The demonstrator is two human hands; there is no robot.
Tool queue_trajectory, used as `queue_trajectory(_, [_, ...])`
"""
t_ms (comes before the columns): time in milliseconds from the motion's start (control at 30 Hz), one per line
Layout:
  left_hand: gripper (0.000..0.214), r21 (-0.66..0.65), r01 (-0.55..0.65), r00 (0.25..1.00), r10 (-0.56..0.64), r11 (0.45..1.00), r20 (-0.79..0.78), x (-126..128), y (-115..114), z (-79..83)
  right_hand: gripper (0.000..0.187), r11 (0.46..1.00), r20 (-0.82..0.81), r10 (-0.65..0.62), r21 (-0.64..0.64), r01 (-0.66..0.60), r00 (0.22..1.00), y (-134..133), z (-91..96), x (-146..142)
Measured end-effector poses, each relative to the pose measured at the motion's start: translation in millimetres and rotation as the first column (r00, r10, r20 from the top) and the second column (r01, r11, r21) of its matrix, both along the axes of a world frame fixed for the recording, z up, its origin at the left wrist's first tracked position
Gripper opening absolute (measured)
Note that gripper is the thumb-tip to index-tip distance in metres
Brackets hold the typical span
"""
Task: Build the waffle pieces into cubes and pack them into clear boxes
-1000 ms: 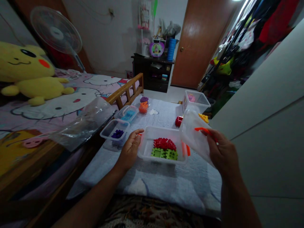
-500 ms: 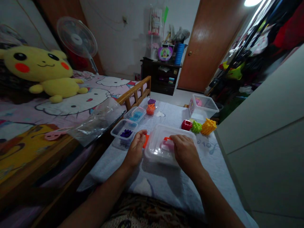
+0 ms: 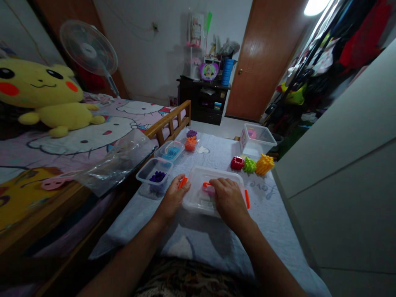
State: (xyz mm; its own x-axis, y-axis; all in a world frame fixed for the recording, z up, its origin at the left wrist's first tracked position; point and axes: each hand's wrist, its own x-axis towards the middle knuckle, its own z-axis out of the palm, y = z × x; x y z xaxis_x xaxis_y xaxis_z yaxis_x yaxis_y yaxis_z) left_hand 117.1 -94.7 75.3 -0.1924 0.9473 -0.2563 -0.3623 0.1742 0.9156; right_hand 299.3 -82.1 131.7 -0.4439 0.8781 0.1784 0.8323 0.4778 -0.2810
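Observation:
A clear plastic storage box (image 3: pixel 194 200) with a translucent lid sits on the cloth in front of me. My right hand (image 3: pixel 228 197) lies over the lid, its fingers curled around the orange-edged carry handle (image 3: pixel 206 185). On the box's left side, my left hand (image 3: pixel 173 197) has an orange latch (image 3: pixel 182 182) between thumb and fingers. A second orange latch (image 3: pixel 247 199) sticks out at the right side, untouched. What the box contains is hard to make out through the lid.
Left of the box stand small tubs with dark purple pieces (image 3: pixel 158 177) and blue pieces (image 3: pixel 170 152); orange pieces (image 3: pixel 190 143) lie behind. Red (image 3: pixel 237 163), green (image 3: pixel 249 164) and yellow block clusters (image 3: pixel 265 164) sit right, before an open clear bin (image 3: pixel 258 140). A wooden bed rail (image 3: pixel 167 119) borders the left.
The lid looks lower and flatter, and the right orange latch has come into sight. Both hands keep their places at the handle and left latch. My view has turned slightly right.

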Motion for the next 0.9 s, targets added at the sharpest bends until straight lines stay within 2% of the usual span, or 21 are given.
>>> queue_trajectory(67, [0.062, -0.009, -0.01, 1.0, 0.01, 1.0, 0.018, 0.6, 0.4, 1.6, 0.032, 1.0, -0.055, 0.023, 0.007, -0.023, 0.998, -1.3, 1.8, 2.8])
queue_trajectory(167, [0.059, -0.031, 0.0, 1.0, 0.001, 1.0, 0.027, -0.4, -1.1, 5.6, 0.034, 0.996, -0.249, 0.023, 0.09, 0.0, 0.968, -2.1, 5.4, 21.2])
queue_trajectory(233, [0.055, -0.042, 0.059, 0.998, -0.057, 0.997, 0.04, -2.1, -3.1, 7.9, 0.036, 0.983, -0.418, -0.056, 0.135, 0.123, 0.907, -1.5, 1.8, 43.1])
queue_trajectory(300, [0.048, -0.063, 0.127, 0.989, -0.121, 0.99, 0.084, -3.1, -5.3, 9.0, 0.041, 0.945, -0.578, -0.207, 0.089, 0.314, 0.789, -0.9, -11.5, 67.4])
queue_trajectory(333, [0.044, -0.078, 0.145, 0.984, -0.136, 0.986, 0.116, -2.9, -6.4, 9.0, 0.048, 0.912, -0.641, -0.296, 0.032, 0.41, 0.708, -1.1, -21.9, 78.0])
queue_trajectory(400, [0.038, -0.096, 0.156, 0.975, -0.137, 0.983, 0.176, -1.1, -8.5, 8.4, 0.066, 0.861, -0.712, -0.456, -0.202, 0.467, 0.534, -3.2, -47.1, 92.7])
queue_trajectory(467, [0.038, -0.09, 0.139, 0.971, -0.118, 0.986, 0.206, 1.9, -10.4, 7.5, 0.08, 0.808, -0.735, -0.58, -0.463, 0.364, 0.353, -7.4, -71.8, 96.5])
queue_trajectory(500, [0.04, -0.081, 0.122, 0.973, -0.103, 0.989, 0.206, 3.4, -11.3, 7.4, 0.085, 0.789, -0.739, -0.612, -0.545, 0.282, 0.282, -10.1, -81.5, 94.8])
queue_trajectory(567, [0.047, -0.052, 0.092, 0.979, -0.08, 0.994, 0.186, 5.5, -12.8, 7.7, 0.088, 0.77, -0.745, -0.637, -0.628, 0.114, 0.198, -15.7, -93.2, 87.2])
queue_trajectory(633, [0.054, -0.013, 0.089, 0.985, -0.087, 0.996, 0.152, 6.4, -13.8, 8.9, 0.083, 0.779, -0.766, -0.618, -0.628, 0.004, 0.175, -20.6, -94.6, 78.2])
queue_trajectory(700, [0.059, 0.033, 0.108, 0.988, -0.111, 0.994, 0.108, 6.6, -14.1, 10.4, 0.077, 0.808, -0.793, -0.576, -0.589, -0.005, 0.197, -23.9, -90.2, 71.8])
queue_trajectory(800, [0.062, 0.092, 0.108, 0.994, -0.11, 0.99, 0.015, 7.4, -13.6, 11.1, 0.073, 0.852, -0.807, -0.522, -0.512, 0.112, 0.278, -25.5, -82.5, 68.7])
queue_trajectory(900, [0.062, 0.103, 0.062, 0.993, -0.051, 0.993, -0.11, 8.8, -12.7, 8.6, 0.071, 0.872, -0.775, -0.488, -0.448, 0.195, 0.402, -25.3, -76.2, 69.5])
